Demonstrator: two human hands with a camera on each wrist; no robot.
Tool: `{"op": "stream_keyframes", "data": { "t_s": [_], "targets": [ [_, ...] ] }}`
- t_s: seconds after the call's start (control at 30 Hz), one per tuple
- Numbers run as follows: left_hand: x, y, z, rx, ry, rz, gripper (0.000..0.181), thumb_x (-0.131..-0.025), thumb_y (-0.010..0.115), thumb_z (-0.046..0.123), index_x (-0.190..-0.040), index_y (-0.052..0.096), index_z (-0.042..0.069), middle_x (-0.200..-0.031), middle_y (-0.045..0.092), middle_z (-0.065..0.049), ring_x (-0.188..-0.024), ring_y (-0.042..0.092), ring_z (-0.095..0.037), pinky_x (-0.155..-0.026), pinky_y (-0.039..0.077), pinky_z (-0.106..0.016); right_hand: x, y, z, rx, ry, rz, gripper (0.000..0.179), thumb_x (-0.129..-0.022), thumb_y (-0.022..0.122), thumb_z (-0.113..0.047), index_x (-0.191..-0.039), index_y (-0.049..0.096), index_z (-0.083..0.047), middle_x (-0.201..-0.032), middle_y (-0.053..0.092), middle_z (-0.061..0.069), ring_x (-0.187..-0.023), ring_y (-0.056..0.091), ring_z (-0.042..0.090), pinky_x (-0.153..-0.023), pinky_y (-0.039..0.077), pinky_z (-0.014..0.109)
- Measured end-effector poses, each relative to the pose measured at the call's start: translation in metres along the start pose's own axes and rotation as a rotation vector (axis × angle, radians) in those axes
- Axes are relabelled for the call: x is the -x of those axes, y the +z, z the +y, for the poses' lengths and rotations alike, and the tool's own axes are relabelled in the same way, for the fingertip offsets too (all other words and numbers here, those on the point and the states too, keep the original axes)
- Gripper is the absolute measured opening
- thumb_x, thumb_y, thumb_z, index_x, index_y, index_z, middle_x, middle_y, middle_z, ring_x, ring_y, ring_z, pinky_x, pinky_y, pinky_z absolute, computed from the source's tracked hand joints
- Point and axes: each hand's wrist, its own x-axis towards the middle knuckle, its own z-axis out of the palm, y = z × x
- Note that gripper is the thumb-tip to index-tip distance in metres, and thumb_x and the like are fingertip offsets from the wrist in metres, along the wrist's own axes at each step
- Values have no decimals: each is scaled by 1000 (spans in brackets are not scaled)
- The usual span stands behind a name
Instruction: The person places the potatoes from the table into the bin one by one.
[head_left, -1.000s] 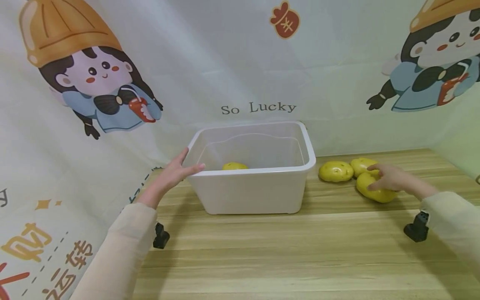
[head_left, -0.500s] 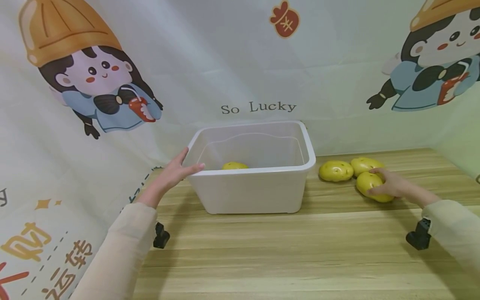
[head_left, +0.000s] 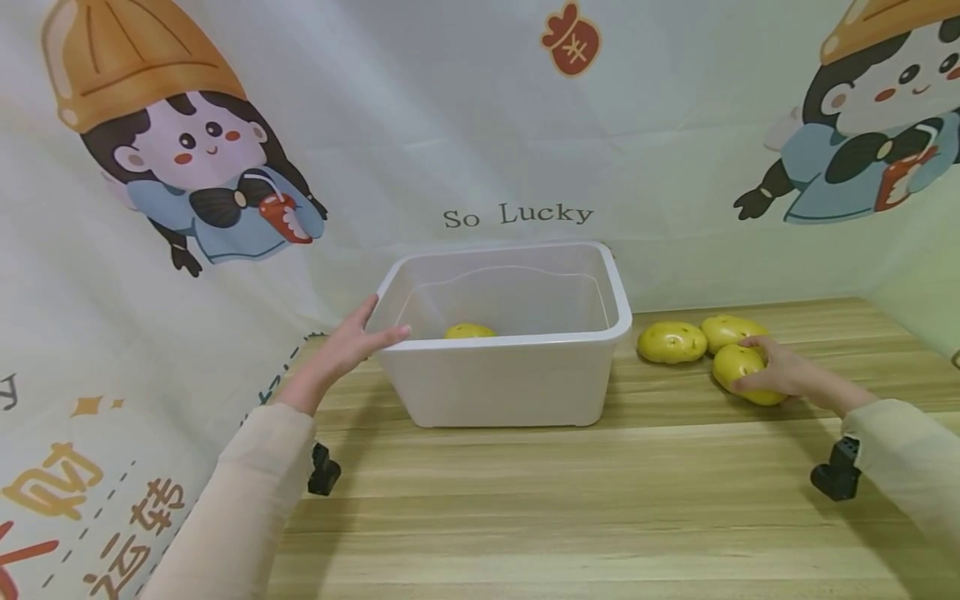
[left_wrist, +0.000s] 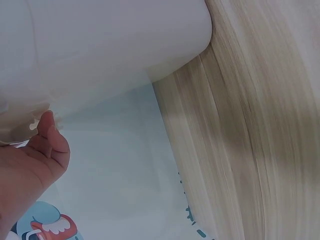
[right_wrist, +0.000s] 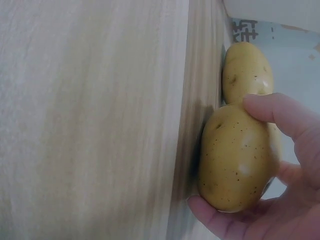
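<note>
A white plastic bin point(head_left: 502, 387) stands on the wooden table, with the top of one yellow potato point(head_left: 469, 332) showing inside. My left hand point(head_left: 341, 354) holds the bin's left rim, its thumb over the front corner; in the left wrist view curled fingers point(left_wrist: 50, 135) meet the rim. To the right of the bin, my right hand point(head_left: 787, 368) grips the nearest potato point(right_wrist: 235, 160), thumb and fingers at opposite ends. That potato appears to rest on the table. Two more potatoes lie beside it, a left one point(head_left: 672, 342) and a back one point(head_left: 726, 332).
Behind the bin hangs a printed cloth point(head_left: 517, 158), which also covers the left side. The wooden table point(head_left: 555, 500) stretches in front of the bin. Black wrist devices sit under both sleeves, such as the right device point(head_left: 836, 469).
My right hand has come down onto the nearest potato and its fingers have closed around it. The left hand and the bin have stayed put.
</note>
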Motion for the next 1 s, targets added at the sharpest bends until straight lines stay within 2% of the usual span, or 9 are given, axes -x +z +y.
{"op": "stream_keyframes", "data": {
  "t_s": [0.37, 0.5, 0.73, 1.0],
  "targets": [
    [1, 0, 1, 14, -4, -5, 96, -84, 57, 50, -148, -5, 14, -153, 3, -17, -136, 15, -41, -104, 24, -59, 0, -5, -4, 1, 13, -37, 87, -82, 64, -30, -135, 11, 13, -127, 19, 45, -103, 43, 48, -63, 51, 39],
    [3, -1, 1, 9, -15, -5, 96, -84, 56, 51, -148, -5, 13, -152, 3, -19, -135, 16, -41, -104, 23, -59, 0, -8, -9, 21, 4, -25, 86, -81, 63, -30, -135, 11, 13, -126, 21, 45, -100, 45, 47, -62, 52, 39],
    [3, -2, 2, 12, -29, -3, 97, -84, 57, 51, -148, -6, 13, -153, 1, -18, -136, 12, -41, -105, 22, -59, -1, -18, -17, 39, -25, 5, 82, -81, 63, -29, -133, 16, 11, -121, 29, 41, -91, 50, 38, -58, 51, 38],
    [2, 0, 4, 29, -9, -3, 95, -84, 57, 49, -148, -5, 13, -153, 1, -17, -136, 13, -41, -104, 24, -59, -2, -33, -25, 28, 14, -54, 83, -82, 61, -29, -135, 9, 10, -120, 26, 40, -95, 48, 42, -65, 52, 46]
  ]
}}
